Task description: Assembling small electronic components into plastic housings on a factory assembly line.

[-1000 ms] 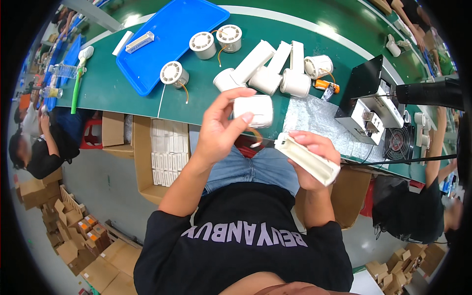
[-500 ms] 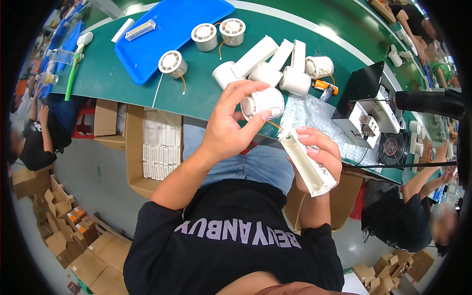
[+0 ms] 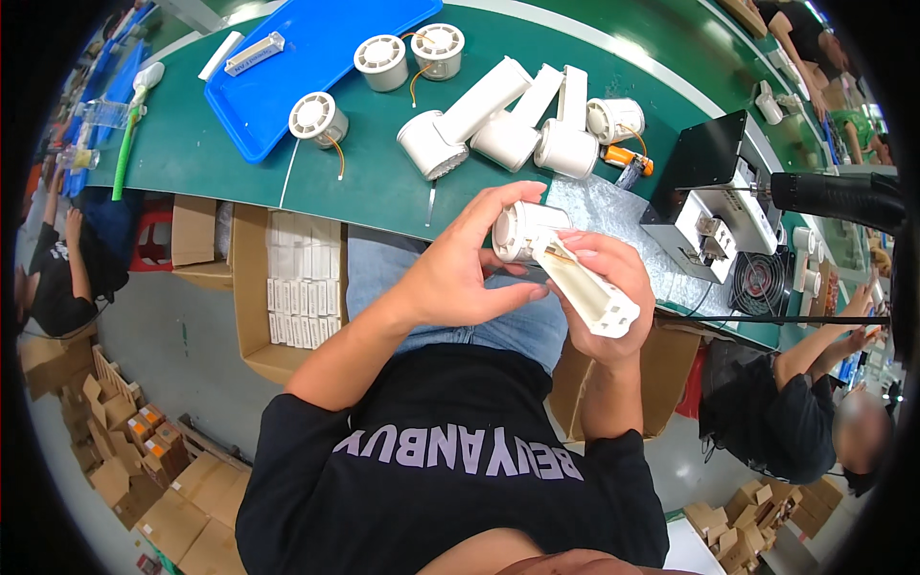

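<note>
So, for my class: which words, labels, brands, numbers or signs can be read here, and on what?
Wearer's black shirt: large pale lettering, upside down, readable; wording not copied here.
White strip on the blue tray: printing too small to read reliably.
White pieces in the cardboard box: dark marks, too small to read.
White channel in the right hand: no legible lettering.

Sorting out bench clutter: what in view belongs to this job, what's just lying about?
Job, likely:
- white round unit and white channel piece, in hand
- similar round units on bench
- handled white units

Lying about, apparently:
- green-handled item
- floor cartons
</note>
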